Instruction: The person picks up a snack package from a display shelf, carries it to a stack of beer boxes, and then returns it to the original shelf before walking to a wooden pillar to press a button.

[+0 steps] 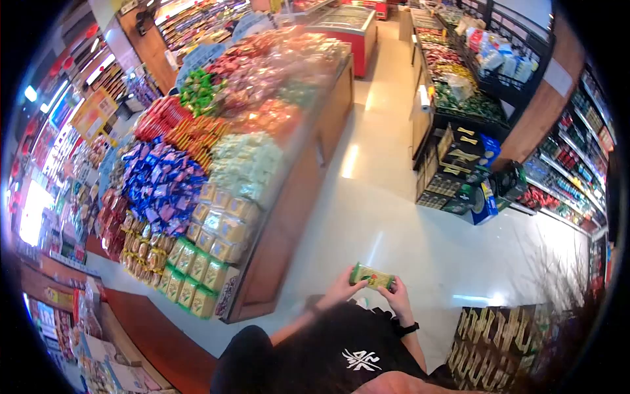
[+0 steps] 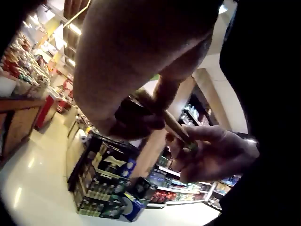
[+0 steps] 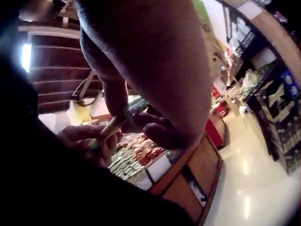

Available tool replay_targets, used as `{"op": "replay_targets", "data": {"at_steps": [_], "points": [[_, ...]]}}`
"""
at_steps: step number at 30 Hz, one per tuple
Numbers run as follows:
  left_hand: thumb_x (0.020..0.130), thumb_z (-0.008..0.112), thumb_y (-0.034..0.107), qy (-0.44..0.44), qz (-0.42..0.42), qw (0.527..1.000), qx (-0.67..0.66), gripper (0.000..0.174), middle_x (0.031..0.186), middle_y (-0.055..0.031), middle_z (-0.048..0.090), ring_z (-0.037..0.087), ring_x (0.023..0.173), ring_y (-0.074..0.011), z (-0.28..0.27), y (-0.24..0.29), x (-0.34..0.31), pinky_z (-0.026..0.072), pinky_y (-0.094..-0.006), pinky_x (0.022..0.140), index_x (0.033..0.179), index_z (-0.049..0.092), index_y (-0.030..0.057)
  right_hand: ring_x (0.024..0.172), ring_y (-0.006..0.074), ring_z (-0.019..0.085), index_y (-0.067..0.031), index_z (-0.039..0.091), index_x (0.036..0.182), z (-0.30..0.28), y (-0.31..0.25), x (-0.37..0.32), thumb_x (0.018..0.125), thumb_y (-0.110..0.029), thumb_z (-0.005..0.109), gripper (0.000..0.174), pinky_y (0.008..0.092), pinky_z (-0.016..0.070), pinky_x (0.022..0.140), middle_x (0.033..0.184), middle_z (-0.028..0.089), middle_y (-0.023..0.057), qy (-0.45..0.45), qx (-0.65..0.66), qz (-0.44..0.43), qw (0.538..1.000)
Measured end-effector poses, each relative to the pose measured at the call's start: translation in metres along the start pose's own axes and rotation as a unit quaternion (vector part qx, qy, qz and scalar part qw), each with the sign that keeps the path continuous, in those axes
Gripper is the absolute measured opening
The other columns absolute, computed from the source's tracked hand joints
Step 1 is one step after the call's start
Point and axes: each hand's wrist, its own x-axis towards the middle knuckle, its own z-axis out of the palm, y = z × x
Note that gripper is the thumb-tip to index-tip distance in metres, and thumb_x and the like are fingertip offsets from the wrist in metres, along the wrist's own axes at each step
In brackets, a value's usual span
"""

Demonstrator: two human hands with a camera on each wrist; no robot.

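Note:
A flat packet (image 1: 372,277) with green ends and a yellowish middle is held up in front of the body. My left hand (image 1: 342,289) pinches its left end and my right hand (image 1: 396,295) its right end, thumbs on the near face. The left wrist view shows the packet (image 2: 174,123) edge-on between the left hand (image 2: 141,113) and the right hand (image 2: 211,153). From the right wrist, the packet (image 3: 111,127) appears as a thin strip, with the right hand (image 3: 150,122) at one end and the left hand (image 3: 91,141) at the other.
Left of the hands stands a wooden display (image 1: 262,282) heaped with wrapped goods, including green-ended packets (image 1: 197,269) at its near corner. Stacked dark boxes stand at the lower right (image 1: 492,341) and beyond the aisle (image 1: 446,171). Shelves (image 1: 564,171) line the right side.

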Motion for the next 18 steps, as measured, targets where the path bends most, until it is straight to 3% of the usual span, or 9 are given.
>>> {"op": "replay_targets", "data": {"at_steps": [3,5,6,9,10,13,15,17,18], "points": [[0.088,0.068,0.023,-0.057,0.085,0.990,-0.095,0.049,0.101,-0.0090,0.060,0.059,0.090,-0.0149,0.058,-0.005,0.038,0.0499,-0.0286,0.079,0.124,0.045,-0.0008,0.098,0.0192,0.061,0.0021,0.050,0.116,-0.042,-0.007,-0.026,0.083,-0.004,0.068,0.038,0.0320,0.0505,0.086,0.108,0.063,0.0118,0.058,0.103,-0.058,0.991],[0.089,0.067,0.022,-0.112,0.050,0.985,-0.124,0.046,0.100,-0.0076,0.060,0.059,0.088,-0.0130,0.077,0.023,0.047,0.0498,-0.0272,0.077,0.123,0.046,0.0000,0.099,0.0191,0.061,0.0021,0.049,0.116,-0.065,-0.025,-0.050,0.083,-0.002,0.067,0.037,0.0321,0.0500,0.087,0.108,0.063,0.0113,0.119,0.103,-0.045,0.987],[0.089,0.066,0.022,-0.144,0.033,0.980,-0.136,0.044,0.100,-0.0069,0.060,0.059,0.087,-0.0120,0.089,0.035,0.052,0.0498,-0.0264,0.076,0.122,0.046,0.0004,0.100,0.0183,0.060,0.0018,0.049,0.116,-0.075,-0.019,-0.055,0.084,-0.001,0.066,0.036,0.0310,0.0491,0.088,0.108,0.062,0.0115,0.127,0.123,-0.089,0.980],[0.091,0.064,0.021,-0.246,0.099,0.944,-0.199,0.040,0.099,-0.0053,0.059,0.058,0.084,-0.0102,0.141,0.007,0.084,0.0495,-0.0254,0.073,0.120,0.046,0.0014,0.101,0.0176,0.060,0.0014,0.050,0.116,-0.103,-0.014,-0.083,0.085,-0.001,0.065,0.035,0.0306,0.0485,0.087,0.110,0.062,0.0111,0.196,0.061,-0.054,0.977],[0.092,0.063,0.019,-0.261,0.138,0.932,-0.210,0.039,0.098,-0.0058,0.059,0.058,0.083,-0.0107,0.161,-0.010,0.095,0.0498,-0.0259,0.074,0.121,0.046,0.0012,0.101,0.0174,0.059,0.0015,0.050,0.116,-0.110,-0.008,-0.090,0.085,-0.001,0.064,0.035,0.0306,0.0485,0.087,0.111,0.062,0.0109,0.214,0.076,-0.083,0.970],[0.092,0.062,0.019,-0.314,0.060,0.933,-0.167,0.038,0.098,-0.0063,0.060,0.058,0.082,-0.0107,0.189,0.011,0.098,0.0499,-0.0259,0.073,0.121,0.046,0.0008,0.103,0.0168,0.058,0.0014,0.050,0.117,-0.125,0.029,-0.099,0.085,-0.001,0.064,0.035,0.0306,0.0482,0.087,0.113,0.061,0.0102,0.292,0.119,-0.144,0.938],[0.094,0.059,0.021,-0.344,0.059,0.928,-0.132,0.035,0.097,-0.0076,0.061,0.058,0.081,-0.0110,0.216,0.009,0.109,0.0498,-0.0256,0.071,0.119,0.048,-0.0002,0.104,0.0165,0.058,0.0014,0.051,0.119,-0.131,0.060,-0.110,0.086,-0.001,0.064,0.036,0.0308,0.0479,0.088,0.115,0.061,0.0098,0.378,0.146,-0.150,0.902],[0.095,0.058,0.021,-0.363,0.021,0.924,-0.118,0.034,0.096,-0.0081,0.061,0.058,0.080,-0.0112,0.243,0.018,0.115,0.0496,-0.0253,0.069,0.119,0.048,-0.0007,0.105,0.0169,0.057,0.0013,0.050,0.120,-0.146,0.082,-0.124,0.085,-0.002,0.064,0.038,0.0310,0.0470,0.090,0.117,0.060,0.0097,0.440,0.164,-0.115,0.875],[0.095,0.057,0.021,-0.378,0.042,0.922,-0.067,0.033,0.095,-0.0085,0.061,0.058,0.080,-0.0116,0.255,0.024,0.119,0.0496,-0.0256,0.069,0.118,0.049,-0.0009,0.106,0.0172,0.057,0.0012,0.050,0.121,-0.154,0.091,-0.133,0.085,-0.002,0.065,0.039,0.0311,0.0465,0.091,0.117,0.060,0.0097,0.468,0.174,-0.097,0.861]]}}
